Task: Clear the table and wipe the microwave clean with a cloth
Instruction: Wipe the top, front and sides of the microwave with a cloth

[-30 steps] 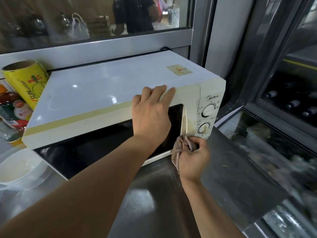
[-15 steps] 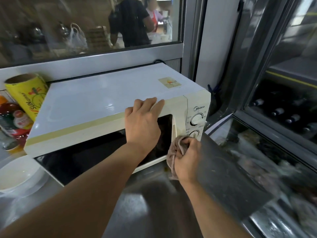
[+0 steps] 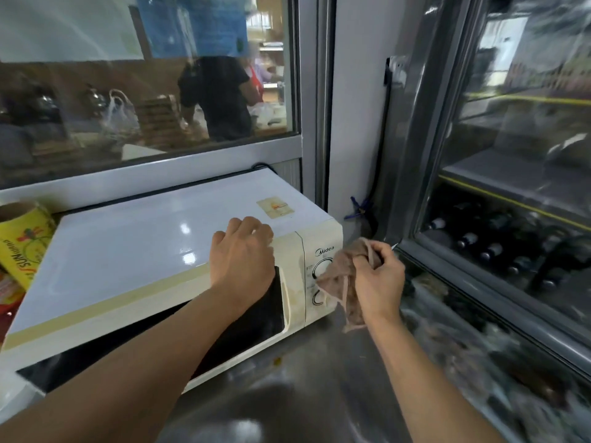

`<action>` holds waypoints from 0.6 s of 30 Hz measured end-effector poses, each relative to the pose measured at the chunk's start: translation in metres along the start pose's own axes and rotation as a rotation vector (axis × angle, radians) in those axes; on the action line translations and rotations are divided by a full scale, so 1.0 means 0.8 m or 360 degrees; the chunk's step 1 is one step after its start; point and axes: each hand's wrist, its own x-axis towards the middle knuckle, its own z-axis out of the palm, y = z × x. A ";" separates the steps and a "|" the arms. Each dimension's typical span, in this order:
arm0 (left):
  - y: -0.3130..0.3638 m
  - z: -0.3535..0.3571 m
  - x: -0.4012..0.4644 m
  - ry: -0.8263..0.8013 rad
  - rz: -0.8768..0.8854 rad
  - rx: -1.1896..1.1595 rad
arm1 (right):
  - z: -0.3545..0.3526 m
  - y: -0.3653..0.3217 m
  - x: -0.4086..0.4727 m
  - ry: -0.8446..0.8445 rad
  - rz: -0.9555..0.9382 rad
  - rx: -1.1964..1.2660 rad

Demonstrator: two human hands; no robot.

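Left hand (image 3: 243,260): rests on the front top edge of the microwave (image 3: 153,251), above the right end of its dark door window; fingers curl over the edge onto the white top, gripping the casing.
Right hand (image 3: 379,276): held in front of the microwave's control panel, at its right front corner; fingers curled tight round a bunched cloth (image 3: 343,276).
Cloth: pinkish-brown, crumpled; it hangs from the right hand and lies over the right part of the panel, covering part of the upper dial; whether it presses on the panel cannot be told.
Microwave: cream and white, standing on the steel table (image 3: 303,394), its back to a window ledge; the door is shut, a yellowed sticker (image 3: 275,207) lies on the top near the right rear corner.
Dials: two on the panel, one above the other, both partly hidden by the cloth.
Left of the microwave: a yellow roll (image 3: 22,241) leans against its side.
Right of the microwave: a glass-fronted fridge (image 3: 518,219) with dark bottles on a lower shelf.
Behind the microwave: a window through which a person in a dark shirt stands, back turned.
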 end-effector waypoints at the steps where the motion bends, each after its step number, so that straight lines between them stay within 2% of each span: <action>1: 0.005 0.002 0.007 -0.0005 0.0046 -0.0025 | 0.002 -0.005 0.013 0.0003 -0.0021 0.0023; 5: 0.027 0.015 0.034 -0.0109 0.0155 -0.0069 | 0.016 -0.019 0.066 -0.0059 -0.0051 0.0044; 11: 0.038 0.035 0.063 -0.0224 0.0203 -0.0124 | 0.054 -0.016 0.092 -0.0502 0.0061 -0.0157; 18: 0.031 0.042 0.083 -0.0310 0.0296 -0.0150 | 0.059 -0.010 0.109 -0.0621 0.0078 -0.0314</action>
